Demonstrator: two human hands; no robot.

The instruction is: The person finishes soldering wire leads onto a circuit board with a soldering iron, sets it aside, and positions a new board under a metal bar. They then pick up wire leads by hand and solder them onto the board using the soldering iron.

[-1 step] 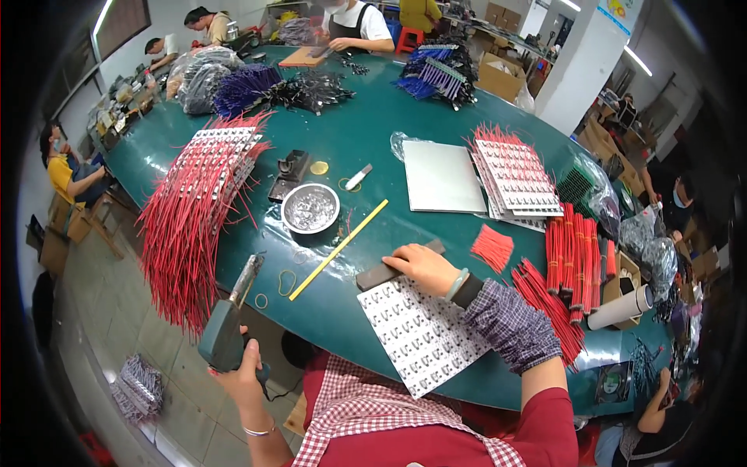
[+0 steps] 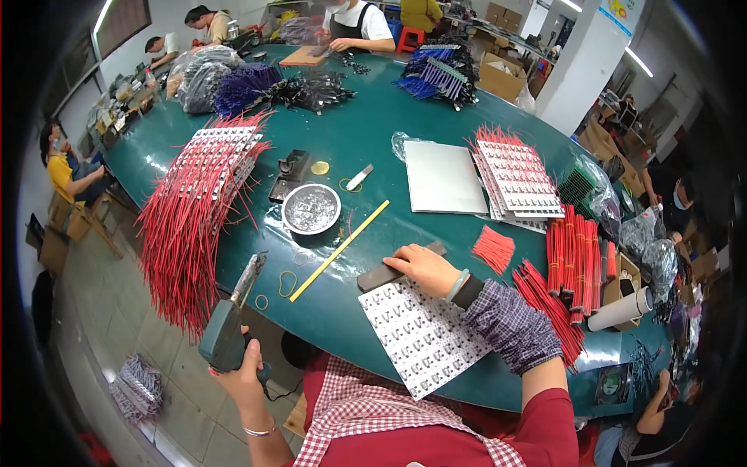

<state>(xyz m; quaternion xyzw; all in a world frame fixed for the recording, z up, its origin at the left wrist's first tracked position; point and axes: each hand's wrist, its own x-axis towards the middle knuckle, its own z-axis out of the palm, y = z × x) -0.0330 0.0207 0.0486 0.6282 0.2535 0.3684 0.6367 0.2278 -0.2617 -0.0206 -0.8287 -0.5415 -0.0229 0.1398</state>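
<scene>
My left hand (image 2: 244,377) is closed round the handle of a dark green soldering gun (image 2: 223,335), off the table's near edge. Its metal tip points up and away, over the table. My right hand (image 2: 426,268) grips a dark flat bar (image 2: 379,277), fingers bent over it. That bar lies across the far edge of a white sheet of small circuit boards (image 2: 416,335). The sheet is tilted on the table, and its near corner reaches past the edge. My right forearm hides part of its right side.
Left stands a stack of boards with long red wires (image 2: 187,226). Beyond are a metal bowl (image 2: 310,208) and a yellow strip (image 2: 339,250). Right are a wired board stack (image 2: 517,175), a grey panel (image 2: 443,177), red wire bundles (image 2: 572,257) and a white cylinder (image 2: 620,309). A co-worker (image 2: 358,27) sits opposite.
</scene>
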